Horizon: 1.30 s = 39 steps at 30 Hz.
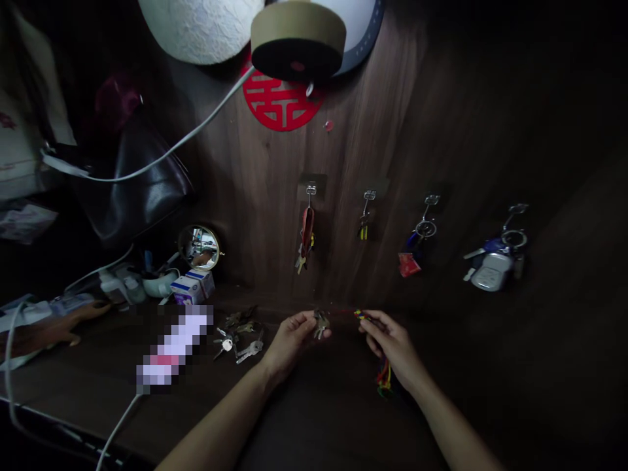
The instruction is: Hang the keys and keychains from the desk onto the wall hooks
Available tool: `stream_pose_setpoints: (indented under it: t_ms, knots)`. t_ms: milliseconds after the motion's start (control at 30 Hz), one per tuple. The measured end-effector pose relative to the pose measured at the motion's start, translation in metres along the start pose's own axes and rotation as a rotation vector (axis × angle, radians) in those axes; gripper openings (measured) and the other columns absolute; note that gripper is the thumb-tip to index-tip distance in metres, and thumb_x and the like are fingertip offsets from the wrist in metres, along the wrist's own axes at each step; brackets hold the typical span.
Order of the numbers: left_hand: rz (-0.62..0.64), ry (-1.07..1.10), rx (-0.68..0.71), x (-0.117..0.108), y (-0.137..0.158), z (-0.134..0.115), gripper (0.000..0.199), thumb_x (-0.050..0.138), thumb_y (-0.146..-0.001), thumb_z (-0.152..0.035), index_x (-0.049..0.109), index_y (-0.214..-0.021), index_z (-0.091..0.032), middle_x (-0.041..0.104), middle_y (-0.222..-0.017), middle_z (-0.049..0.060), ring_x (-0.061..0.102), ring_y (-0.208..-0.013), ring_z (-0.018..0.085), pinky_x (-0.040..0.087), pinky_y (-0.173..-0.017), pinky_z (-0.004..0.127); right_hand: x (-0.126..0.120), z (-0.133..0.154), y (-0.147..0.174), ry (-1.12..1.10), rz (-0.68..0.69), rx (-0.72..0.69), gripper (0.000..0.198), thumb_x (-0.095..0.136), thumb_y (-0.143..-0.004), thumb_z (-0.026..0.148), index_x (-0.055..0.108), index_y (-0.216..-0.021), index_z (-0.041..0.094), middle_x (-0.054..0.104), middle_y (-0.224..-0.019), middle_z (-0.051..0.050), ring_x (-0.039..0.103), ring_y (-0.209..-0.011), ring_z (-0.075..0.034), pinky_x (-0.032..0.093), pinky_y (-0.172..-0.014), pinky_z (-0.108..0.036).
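In the lower centre, our left fingers pinch small keys; to their right, our right fingers pinch a multicoloured cord. More keys lie lower left on the surface.

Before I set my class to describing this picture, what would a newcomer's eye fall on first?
Probably the bright red round cut-out, high on the dark wall at upper centre. Next, at lower centre, come the two hands: the left hand holding small keys, the right hand a multicoloured cord. Above them and towards the right, a row of four hooks carries hanging items.
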<state>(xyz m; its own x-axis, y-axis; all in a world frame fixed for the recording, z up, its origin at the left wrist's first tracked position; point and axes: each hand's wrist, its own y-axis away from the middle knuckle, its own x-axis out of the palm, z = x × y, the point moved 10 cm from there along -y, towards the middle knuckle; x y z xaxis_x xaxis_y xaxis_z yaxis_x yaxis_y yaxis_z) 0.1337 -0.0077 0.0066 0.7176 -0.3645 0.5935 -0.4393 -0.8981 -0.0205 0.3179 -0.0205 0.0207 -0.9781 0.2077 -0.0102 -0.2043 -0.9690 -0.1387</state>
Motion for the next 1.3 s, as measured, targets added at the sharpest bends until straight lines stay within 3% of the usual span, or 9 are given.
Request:
stream_pose_setpoints:
  t_ms: [167, 400, 467, 600, 767, 867, 1033, 1300]
  knots:
    - [-0.041, 0.006, -0.064, -0.023, 0.011, -0.005, 0.032, 0.068, -0.073, -0.029, 0.063, -0.102, -0.016, 0.064, -0.093, 0.006, 0.059, -0.072, 0.010, 0.045, -0.075, 0.026, 0.020, 0.045, -0.002, -0.097, 0.052, -0.012, 0.036, 0.072, -0.064, 0.041, 0.063, -0.089, 0.017, 0.062, -0.068, -0.002, 0.041, -0.042, -0.006, 0.026, -0.036, -0.019]
    - [-0.219, -0.051, -0.025, -0.065, 0.015, 0.000, 0.037, 0.072, -0.065, -0.038, 0.061, -0.092, -0.015, 0.059, -0.071, -0.001, 0.054, -0.059, 0.008, 0.040, -0.063, 0.022, 0.090, 0.118, -0.023, -0.183, 0.205, -0.106, 0.030, 0.071, -0.065, 0.037, 0.063, -0.087, 0.017, 0.067, -0.075, -0.005, 0.050, -0.049, -0.007, 0.031, -0.039, -0.019]
    - [-0.212, -0.157, 0.014, -0.065, 0.014, 0.000, 0.038, 0.070, -0.065, -0.042, 0.060, -0.088, -0.014, 0.057, -0.067, -0.002, 0.052, -0.056, 0.008, 0.039, -0.060, 0.021, 0.108, 0.138, -0.031, -0.179, 0.229, -0.131, 0.031, 0.073, -0.063, 0.035, 0.063, -0.085, 0.017, 0.068, -0.077, -0.005, 0.052, -0.050, -0.008, 0.032, -0.039, -0.018]
    - [-0.065, -0.447, 0.078, -0.047, 0.014, -0.001, 0.033, 0.062, -0.073, -0.044, 0.060, -0.087, -0.014, 0.057, -0.066, -0.001, 0.053, -0.056, 0.009, 0.038, -0.058, 0.022, 0.132, 0.174, -0.052, -0.223, 0.229, -0.169, 0.027, 0.073, -0.062, 0.030, 0.061, -0.082, 0.016, 0.068, -0.074, -0.003, 0.051, -0.050, -0.007, 0.032, -0.039, -0.017]
    - [0.029, -0.621, 0.092, -0.035, 0.015, -0.001, 0.027, 0.055, -0.079, -0.040, 0.061, -0.087, -0.016, 0.057, -0.065, -0.001, 0.053, -0.054, 0.010, 0.037, -0.057, 0.021, 0.134, 0.206, -0.085, -0.254, 0.100, -0.240, 0.020, 0.072, -0.062, 0.022, 0.060, -0.077, 0.017, 0.067, -0.067, 0.000, 0.054, -0.051, -0.007, 0.033, -0.039, -0.016]
    - [0.019, -0.594, 0.087, -0.038, 0.012, -0.002, 0.026, 0.054, -0.079, -0.040, 0.061, -0.087, -0.016, 0.057, -0.066, -0.001, 0.053, -0.055, 0.010, 0.037, -0.056, 0.021, 0.118, 0.208, -0.101, -0.271, -0.054, -0.274, 0.020, 0.073, -0.061, 0.021, 0.058, -0.075, 0.018, 0.067, -0.067, 0.000, 0.055, -0.051, -0.008, 0.034, -0.038, -0.016]
    - [0.027, -0.558, 0.086, -0.039, 0.009, 0.000, 0.027, 0.055, -0.079, -0.041, 0.060, -0.086, -0.015, 0.056, -0.067, -0.001, 0.052, -0.054, 0.010, 0.037, -0.057, 0.022, 0.087, 0.184, -0.105, -0.352, -0.248, -0.273, 0.021, 0.073, -0.059, 0.023, 0.058, -0.073, 0.019, 0.068, -0.069, 0.000, 0.056, -0.050, -0.008, 0.035, -0.036, -0.016]
    - [0.033, -0.584, 0.095, -0.038, 0.010, -0.001, 0.032, 0.055, -0.078, -0.045, 0.060, -0.086, -0.015, 0.057, -0.066, -0.001, 0.052, -0.054, 0.009, 0.037, -0.056, 0.021, 0.080, 0.144, -0.094, -0.306, -0.268, -0.243, 0.030, 0.075, -0.055, 0.032, 0.063, -0.079, 0.019, 0.067, -0.072, 0.000, 0.056, -0.049, -0.009, 0.033, -0.035, -0.016]
